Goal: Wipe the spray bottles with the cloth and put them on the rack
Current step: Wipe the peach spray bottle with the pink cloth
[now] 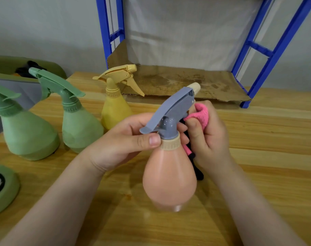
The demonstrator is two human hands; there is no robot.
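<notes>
A pink spray bottle (169,176) with a grey trigger head is held above the wooden table, tilted toward me. My left hand (126,141) grips its cream collar, thumb on the near side. My right hand (209,137) holds a pink cloth (201,114) with a black edge against the trigger side of the head. A yellow spray bottle (114,107) and two green spray bottles (80,126) (25,134) stand on the table at the left. The blue rack (254,45) stands at the back, its lowest shelf covered with brown cardboard (186,82).
A green round object (2,189) lies at the table's left edge. A green and grey container (12,75) sits beyond the table at far left. The wooden table (266,135) stretches to the right of my hands.
</notes>
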